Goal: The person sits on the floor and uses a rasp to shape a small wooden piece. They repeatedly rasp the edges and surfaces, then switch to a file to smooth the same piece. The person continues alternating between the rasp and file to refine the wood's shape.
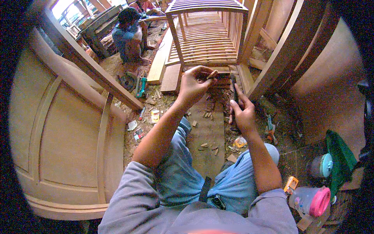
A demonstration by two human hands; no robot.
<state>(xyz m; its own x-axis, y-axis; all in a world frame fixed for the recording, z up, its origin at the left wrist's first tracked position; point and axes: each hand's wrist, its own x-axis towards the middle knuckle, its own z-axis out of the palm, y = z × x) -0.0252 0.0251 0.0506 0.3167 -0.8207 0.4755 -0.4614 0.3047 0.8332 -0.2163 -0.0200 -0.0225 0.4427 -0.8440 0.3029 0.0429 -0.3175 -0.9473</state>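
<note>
From where I stand, the left grip point(194, 86) pinches a small wooden piece point(212, 74) before the slatted frame point(208, 43) and the right grip point(244, 113) clasps a dark tool point(234, 84), whose careless stroke could hurt the left.

You have two hands point(194, 85) point(244, 115), one small wood piece point(212, 74), one dark tool point(233, 86), one slatted frame point(210, 43), one teal power tool point(142, 86), two lidded containers point(326, 165) point(319, 201).

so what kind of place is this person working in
Most likely a woodworking or furniture workshop: there's a slatted wooden frame, a teal power tool and plenty of scattered wood scraps.
</note>
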